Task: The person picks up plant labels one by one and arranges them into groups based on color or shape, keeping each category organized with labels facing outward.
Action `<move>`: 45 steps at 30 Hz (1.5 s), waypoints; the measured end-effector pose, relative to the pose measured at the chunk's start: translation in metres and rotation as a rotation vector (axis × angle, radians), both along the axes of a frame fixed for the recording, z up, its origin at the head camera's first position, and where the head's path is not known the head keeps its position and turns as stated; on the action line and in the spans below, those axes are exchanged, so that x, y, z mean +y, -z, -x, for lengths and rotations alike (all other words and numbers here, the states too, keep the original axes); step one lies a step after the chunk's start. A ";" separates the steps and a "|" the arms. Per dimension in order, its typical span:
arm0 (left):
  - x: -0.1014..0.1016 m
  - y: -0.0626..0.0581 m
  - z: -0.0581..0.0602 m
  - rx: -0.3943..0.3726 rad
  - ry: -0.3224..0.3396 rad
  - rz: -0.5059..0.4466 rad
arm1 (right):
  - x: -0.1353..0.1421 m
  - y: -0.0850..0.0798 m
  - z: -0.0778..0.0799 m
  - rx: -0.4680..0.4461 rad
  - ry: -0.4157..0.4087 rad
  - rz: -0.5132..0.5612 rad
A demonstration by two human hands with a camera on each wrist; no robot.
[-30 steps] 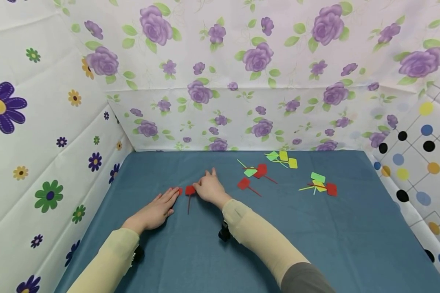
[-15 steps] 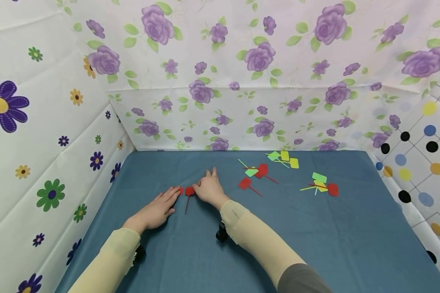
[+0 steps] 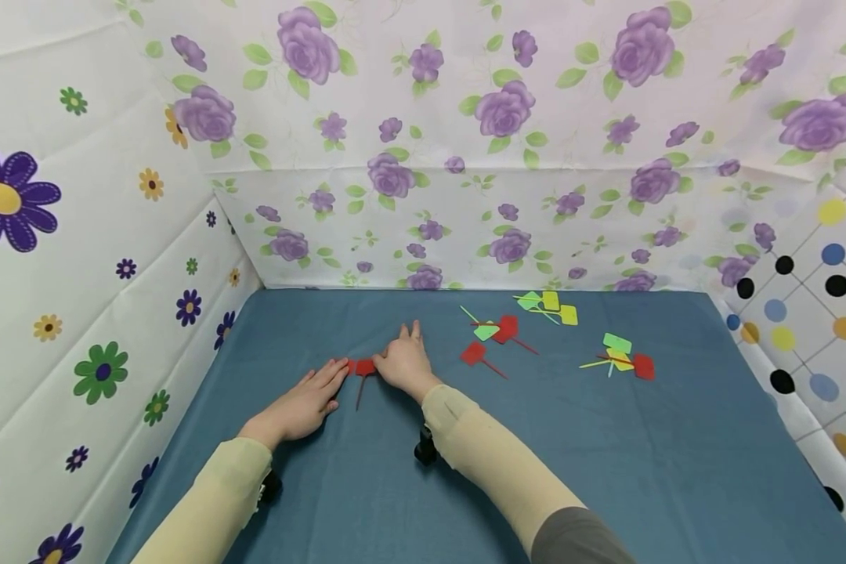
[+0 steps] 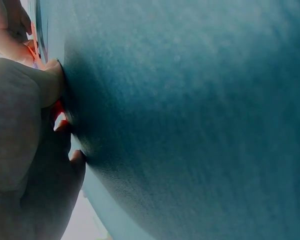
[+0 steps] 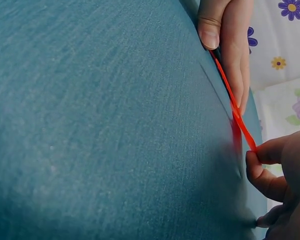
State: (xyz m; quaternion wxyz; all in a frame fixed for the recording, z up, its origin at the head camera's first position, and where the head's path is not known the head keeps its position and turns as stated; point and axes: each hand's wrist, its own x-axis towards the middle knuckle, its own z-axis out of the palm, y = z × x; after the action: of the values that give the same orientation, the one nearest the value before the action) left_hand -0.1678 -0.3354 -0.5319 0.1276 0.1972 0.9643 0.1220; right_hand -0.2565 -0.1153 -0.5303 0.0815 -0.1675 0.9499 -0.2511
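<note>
In the head view, my left hand [image 3: 303, 403] lies on the blue cloth with its fingers straight, pressing on a red piece [image 3: 352, 366] that peeks out at its fingertips. Right beside that piece is a flat red tag [image 3: 365, 366] with a thin stem pointing toward me. My right hand [image 3: 405, 364] pinches this tag's right edge between thumb and finger, other fingers raised. From the right wrist, the red tag [image 5: 246, 134] appears edge-on, tilted up off the cloth at the pinching fingertips [image 5: 257, 150]. Most of the piece under my left hand is hidden.
Two loose red tags [image 3: 474, 353] lie right of my right hand, one overlapping a green tag [image 3: 486, 331]. Yellow tags [image 3: 569, 315] and a green one sit near the back wall [image 3: 430, 172]. A mixed cluster with a red tag [image 3: 644, 366] lies farther right.
My right hand has shifted the red tag slightly left, narrowing the gap to the piece at my left fingertips. The left hand stays in place. The head view has turned a little.
</note>
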 end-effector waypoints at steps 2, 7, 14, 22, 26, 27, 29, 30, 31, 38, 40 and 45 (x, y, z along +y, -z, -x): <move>0.001 -0.001 0.000 -0.002 -0.001 0.000 | 0.000 0.000 0.000 -0.003 0.004 -0.001; 0.001 -0.001 0.000 -0.003 -0.004 0.000 | -0.001 0.001 0.000 -0.014 0.013 -0.009; 0.002 -0.002 0.001 -0.009 -0.001 -0.004 | -0.002 0.002 0.002 -0.040 0.024 -0.030; 0.001 -0.004 0.002 0.001 0.005 -0.021 | -0.002 0.001 0.000 -0.022 0.020 -0.057; 0.001 -0.003 0.002 0.006 0.011 -0.039 | -0.002 0.000 -0.001 -0.011 0.013 -0.076; 0.000 -0.002 0.001 0.009 0.012 -0.041 | -0.002 0.001 -0.001 -0.010 0.012 -0.081; -0.001 0.000 0.002 0.018 0.020 -0.050 | -0.001 0.001 0.000 -0.009 0.013 -0.090; -0.002 0.001 0.002 0.020 0.021 -0.051 | -0.001 0.001 0.000 -0.011 0.013 -0.093; -0.002 0.001 0.001 0.021 0.021 -0.054 | -0.001 0.002 0.001 -0.012 0.014 -0.098; -0.001 -0.002 0.002 0.021 0.028 -0.050 | 0.001 0.002 0.000 -0.004 0.009 -0.090; 0.001 -0.003 0.003 0.017 0.023 -0.042 | 0.003 0.001 -0.001 -0.004 0.006 -0.081; 0.004 -0.005 0.008 0.015 -0.001 -0.013 | 0.006 0.001 -0.001 -0.011 0.000 -0.056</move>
State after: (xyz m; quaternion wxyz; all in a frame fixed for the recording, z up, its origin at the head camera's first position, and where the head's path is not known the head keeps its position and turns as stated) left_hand -0.1754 -0.3310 -0.5268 0.1189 0.1984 0.9646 0.1266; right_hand -0.2551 -0.1092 -0.5313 0.0914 -0.1636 0.9561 -0.2253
